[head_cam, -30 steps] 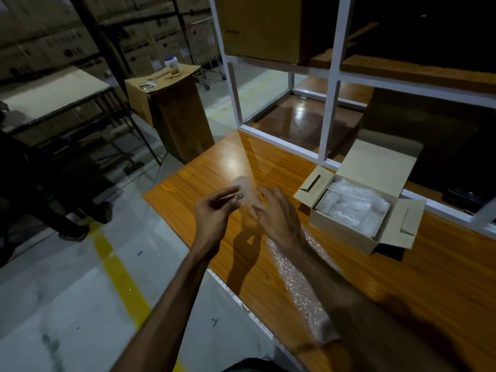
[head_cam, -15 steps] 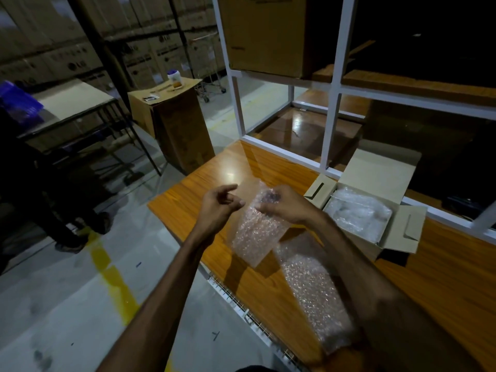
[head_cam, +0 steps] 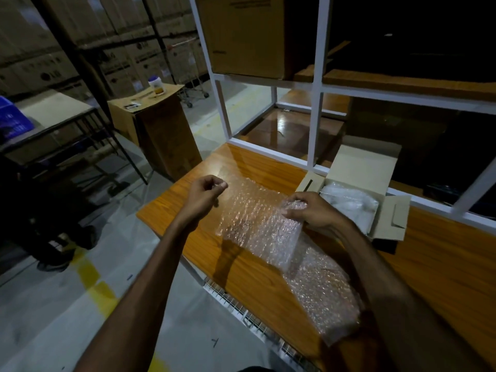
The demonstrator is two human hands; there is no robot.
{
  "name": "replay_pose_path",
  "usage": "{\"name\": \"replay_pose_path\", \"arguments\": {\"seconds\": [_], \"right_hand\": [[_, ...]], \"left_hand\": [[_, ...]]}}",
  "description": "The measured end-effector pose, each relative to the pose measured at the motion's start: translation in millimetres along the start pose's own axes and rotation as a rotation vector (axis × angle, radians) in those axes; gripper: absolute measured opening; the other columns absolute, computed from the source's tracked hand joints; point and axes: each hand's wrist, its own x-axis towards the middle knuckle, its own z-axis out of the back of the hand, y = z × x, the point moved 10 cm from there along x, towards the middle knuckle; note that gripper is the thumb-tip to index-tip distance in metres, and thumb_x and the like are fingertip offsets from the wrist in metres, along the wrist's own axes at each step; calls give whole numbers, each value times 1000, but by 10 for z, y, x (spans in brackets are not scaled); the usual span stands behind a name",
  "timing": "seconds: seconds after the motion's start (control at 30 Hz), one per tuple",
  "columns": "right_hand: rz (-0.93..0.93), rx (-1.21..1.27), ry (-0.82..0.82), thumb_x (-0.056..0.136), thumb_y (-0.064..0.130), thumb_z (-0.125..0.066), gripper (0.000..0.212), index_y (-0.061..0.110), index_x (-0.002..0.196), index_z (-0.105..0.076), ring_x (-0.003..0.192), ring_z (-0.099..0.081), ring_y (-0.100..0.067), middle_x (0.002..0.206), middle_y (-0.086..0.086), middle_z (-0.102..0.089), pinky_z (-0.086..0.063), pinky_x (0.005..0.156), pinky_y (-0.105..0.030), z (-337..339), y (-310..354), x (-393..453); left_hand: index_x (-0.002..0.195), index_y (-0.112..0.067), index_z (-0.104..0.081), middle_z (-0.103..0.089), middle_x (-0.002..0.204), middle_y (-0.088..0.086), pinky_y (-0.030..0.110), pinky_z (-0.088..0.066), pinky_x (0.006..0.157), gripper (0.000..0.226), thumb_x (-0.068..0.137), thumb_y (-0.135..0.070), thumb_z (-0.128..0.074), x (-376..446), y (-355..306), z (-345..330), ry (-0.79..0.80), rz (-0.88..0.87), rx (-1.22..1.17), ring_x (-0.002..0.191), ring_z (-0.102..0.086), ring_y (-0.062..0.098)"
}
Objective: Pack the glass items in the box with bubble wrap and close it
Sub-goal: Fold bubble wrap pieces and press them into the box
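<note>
A sheet of bubble wrap is stretched out above the wooden bench, held between both hands. The left hand pinches its far left corner with curled fingers, and the right hand grips a bunched part of its right edge. The lower end of the sheet hangs down to a second piece of bubble wrap that lies flat on the bench nearer the person, running toward the front edge. Just beyond the right hand sits a small cardboard box with its flaps open; inside it is a pale wrapped bundle, too blurred to tell what it holds. A white metal frame rises behind the bench, with a large carton on its upper shelf. Off to the left, on the grey floor with a yellow line, stands a tall cardboard carton with a small white jar on top
</note>
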Motion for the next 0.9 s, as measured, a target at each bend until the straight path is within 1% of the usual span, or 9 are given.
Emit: {"name": "replay_pose_path", "arguments": {"seconds": [0.13,0.27,0.37,0.47,0.6,0.67,0.73,0.83,0.9], "right_hand": [[-5,62,-40,92,35,-81,52,24,139,-65,115,-65,-11,145,4,-63,-52,96,-34,22,-48,-91],[-99,266,-126,97,17,-75,14,23,109,-71,98,-69,-12,116,1,-74,-51,79,-23,10,-185,-261],[-193,376,-246,95,8,-76,21,19,112,-72,105,-73,-26,114,-9,-76,-60,84,-36,17,-446,-405],[-290,416,-358,93,6,-75,36,20,126,-67,100,-74,-29,118,-17,-73,-62,91,-49,2,-819,-640],[-340,377,-456,95,9,-76,36,30,119,-61,111,-68,-29,131,-3,-63,-63,91,-56,14,-1191,-978],[-371,358,-502,94,11,-77,40,29,125,-60,111,-67,-27,136,0,-58,-64,88,-52,49,-1369,-1062],[-394,331,-560,94,13,-78,42,26,130,-60,107,-67,-25,133,0,-59,-66,83,-50,125,-1485,-1084],[-427,347,-598,94,17,-77,41,28,130,-60,103,-70,-25,128,0,-64,-65,87,-51,196,-1589,-1090],[-436,356,-591,94,20,-76,42,35,129,-58,104,-69,-25,127,1,-65,-65,87,-52,226,-1618,-1087]], "left_hand": [[108,-1,-67,-63,95,10,31,-51,63,18,105,-17,-61,141,93,-13,64,17,20,75,-58,20],[108,2,-66,-63,93,12,35,-51,63,18,103,-15,-64,229,444,-167,117,77,13,76,-58,25],[100,-7,-68,-67,93,10,35,-53,67,11,102,-18,-65,193,720,-476,182,89,47,78,-63,21],[98,-6,-69,-69,93,6,30,-53,67,11,102,-16,-65,119,855,-881,230,56,81,80,-64,15],[108,-8,-70,-71,97,-2,32,-55,71,14,101,-20,-69,-4,812,-1297,188,-85,177,84,-66,7],[127,-9,-66,-71,113,2,41,-59,83,28,102,-23,-67,-157,755,-1429,111,-170,327,98,-66,14],[140,-13,-58,-64,132,10,50,-53,99,42,102,-29,-64,-402,685,-1528,3,-215,542,119,-58,25],[150,-25,-48,-49,147,9,52,-37,112,55,100,-44,-60,-974,493,-1751,-94,-226,731,136,-44,27],[150,-29,-47,-45,150,7,54,-31,116,58,100,-59,-50,-1388,375,-2004,-62,-261,775,141,-41,26]]}}
